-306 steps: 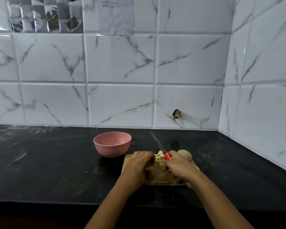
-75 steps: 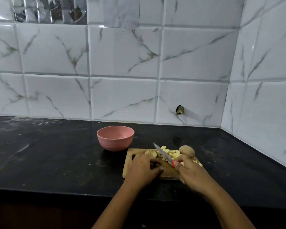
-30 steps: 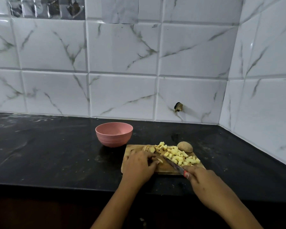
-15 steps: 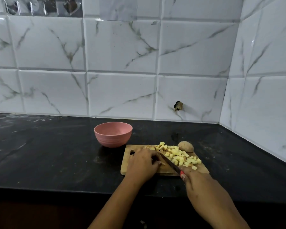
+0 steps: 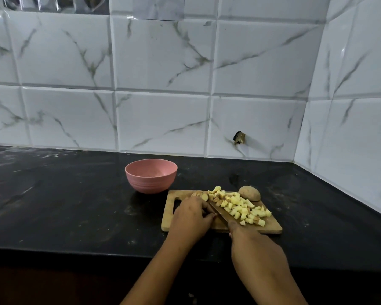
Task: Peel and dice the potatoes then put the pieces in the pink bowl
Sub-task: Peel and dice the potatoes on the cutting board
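Gripped in the right hand [image 5: 251, 245] is a steel-bladed knife [image 5: 220, 213], laid against pale yellow diced potato pieces [image 5: 240, 208] on the rectangular wooden board [image 5: 273, 226]; contents of the curled left hand [image 5: 191, 216] cannot be told; cubes are judged light, wet, slippery, best scooped from beneath.

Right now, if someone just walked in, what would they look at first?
Probably the heap of yellow potato cubes on the wooden cutting board, with the knife in the right hand alongside it. Then the pink bowl, empty-looking, on the black counter just behind the board's left end, and one unpeeled potato by its far right corner.
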